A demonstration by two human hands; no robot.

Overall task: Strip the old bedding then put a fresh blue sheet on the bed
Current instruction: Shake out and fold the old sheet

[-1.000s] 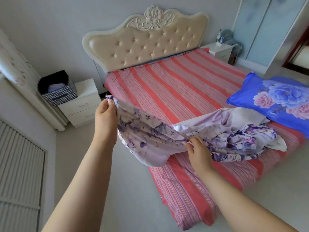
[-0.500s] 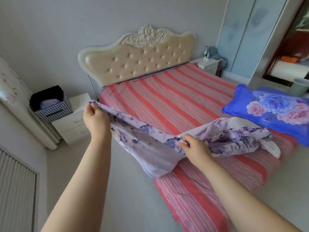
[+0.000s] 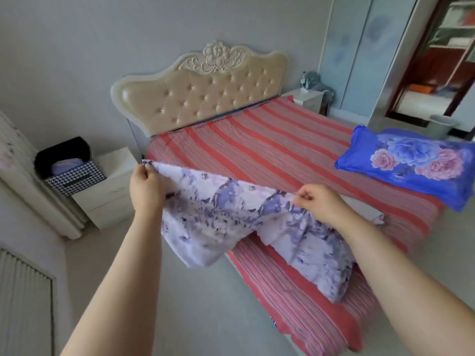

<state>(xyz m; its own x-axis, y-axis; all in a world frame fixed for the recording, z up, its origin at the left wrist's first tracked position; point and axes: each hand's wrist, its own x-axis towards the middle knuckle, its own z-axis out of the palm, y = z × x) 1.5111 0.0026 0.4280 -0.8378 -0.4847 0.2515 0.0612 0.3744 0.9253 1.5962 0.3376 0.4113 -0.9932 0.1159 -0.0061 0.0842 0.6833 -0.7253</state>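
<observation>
Now, left hand: my left hand (image 3: 146, 190) grips the top corner of the purple floral bedding (image 3: 231, 222), fingers curled round the edge, held up above the floor beside the bed.
Right hand: my right hand (image 3: 318, 201) pinches the same top edge further along, thumb and fingers closed on the cloth, over the near side of the bed.
Purple floral bedding: it is stretched between my two hands and hangs down in a loose fold; its lower part lies on the near corner of the mattress and partly overhangs the edge.
Bed: the bed (image 3: 282, 160) is covered by a red and pink striped sheet (image 3: 257, 150) lying flat, with a cream tufted headboard (image 3: 205, 91) against the wall.
Blue pillow: a blue pillow with pink and blue flowers (image 3: 411, 163) lies at the right edge of the bed, well apart from my hands.
Left of the bed: a white nightstand (image 3: 108, 194) carries a black and white patterned bin (image 3: 69, 170) with something pale purple inside.
Far side: another white nightstand (image 3: 308, 98) stands by the headboard, beside pale blue wardrobe doors (image 3: 359, 52).
Writing: no brand, label or lettering can be read on anything.
</observation>
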